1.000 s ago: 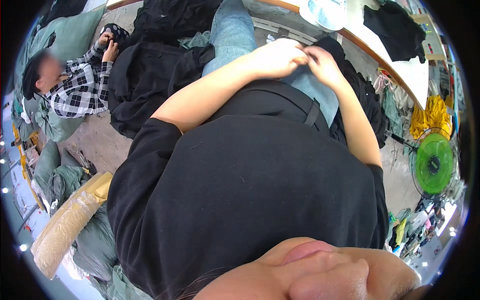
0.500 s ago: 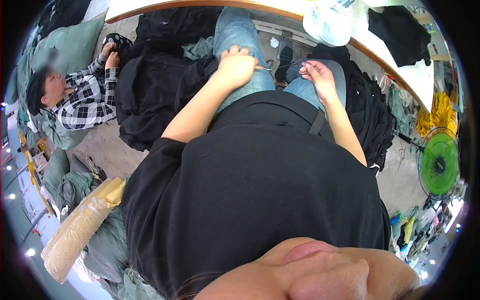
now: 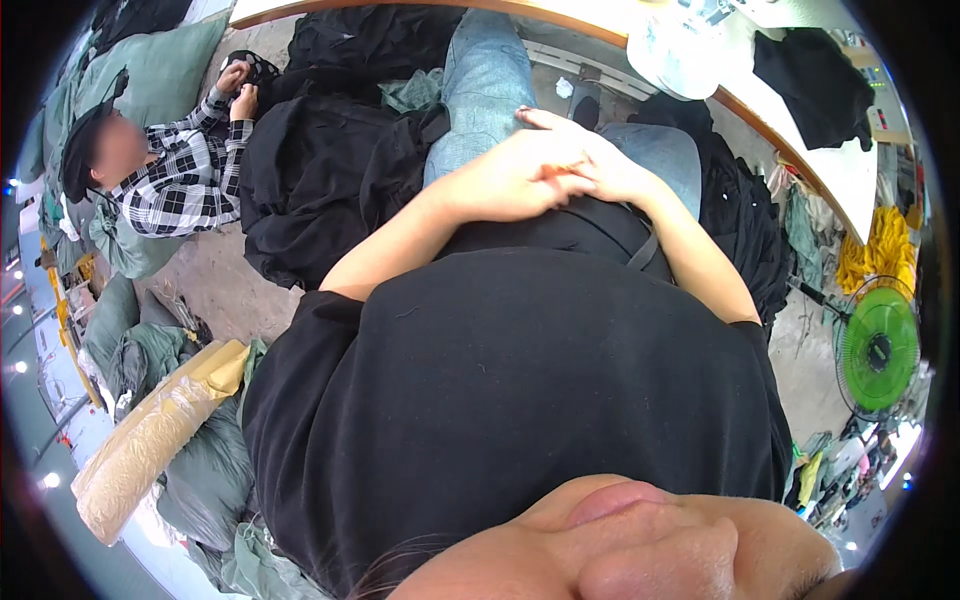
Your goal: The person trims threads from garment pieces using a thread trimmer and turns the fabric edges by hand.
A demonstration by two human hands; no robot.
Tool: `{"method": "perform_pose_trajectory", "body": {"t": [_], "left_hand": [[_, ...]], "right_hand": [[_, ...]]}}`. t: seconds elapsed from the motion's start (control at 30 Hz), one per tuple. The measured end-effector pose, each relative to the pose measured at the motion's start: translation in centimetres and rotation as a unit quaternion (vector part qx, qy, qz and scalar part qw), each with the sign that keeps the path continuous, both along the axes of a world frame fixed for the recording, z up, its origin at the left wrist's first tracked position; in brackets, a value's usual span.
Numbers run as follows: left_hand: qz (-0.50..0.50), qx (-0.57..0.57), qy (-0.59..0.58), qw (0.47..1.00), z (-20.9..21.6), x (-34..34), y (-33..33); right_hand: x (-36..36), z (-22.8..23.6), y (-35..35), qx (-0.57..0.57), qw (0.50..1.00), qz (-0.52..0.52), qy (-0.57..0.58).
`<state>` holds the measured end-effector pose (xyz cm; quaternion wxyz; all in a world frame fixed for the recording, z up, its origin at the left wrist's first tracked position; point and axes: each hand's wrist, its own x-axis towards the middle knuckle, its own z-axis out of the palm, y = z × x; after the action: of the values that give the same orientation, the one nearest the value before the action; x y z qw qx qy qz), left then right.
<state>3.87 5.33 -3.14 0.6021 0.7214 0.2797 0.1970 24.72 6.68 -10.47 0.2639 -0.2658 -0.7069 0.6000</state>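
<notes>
My left hand [image 3: 518, 178] and my right hand [image 3: 618, 170] meet over my lap, touching and partly overlapping. The fingers of the right one stretch out to the left, past the far side of the left one. A thumb and finger of my left hand show apart near the right palm; its other fingers are hidden or slightly blurred. No object shows in either hand. Below them are the black waistband and strap [image 3: 645, 252] of my clothing, and my legs in blue jeans [image 3: 487, 90].
Black fabric heaps [image 3: 320, 170] lie left of my legs, more black cloth [image 3: 740, 220] on the right. Ahead stands a white table [image 3: 835, 185] with black cloth [image 3: 815, 85]. A green fan [image 3: 878, 345] is at right, a wrapped roll [image 3: 150, 440] at left. A seated person [image 3: 185, 170] is nearby.
My left hand has come off my thigh and moved right and nearer; my right hand has moved left. The two, apart before, now touch over my lap. The view has shifted slightly.
</notes>
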Motion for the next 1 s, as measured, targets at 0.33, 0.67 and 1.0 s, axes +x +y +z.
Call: {"method": "perform_pose_trajectory", "body": {"t": [0.33, 0.67, 1.0], "left_hand": [[0.185, 0.255, 0.066, 0.947, -5.0, -4.5, 5.9], [0.156, 0.251, 0.235, 0.926, -9.9, -8.1, 4.9], [-0.089, 0.279, 0.327, 0.899, -5.1, -2.3, 3.6]], "right_hand": [[-1.0, -6.6, 1.2, -0.117, 0.941, -0.035, -0.317], [7.9, -3.2, 3.4, -0.367, 0.908, -0.185, 0.076], [8.4, -1.2, 1.6, -0.198, 0.952, -0.233, -0.006]]}}
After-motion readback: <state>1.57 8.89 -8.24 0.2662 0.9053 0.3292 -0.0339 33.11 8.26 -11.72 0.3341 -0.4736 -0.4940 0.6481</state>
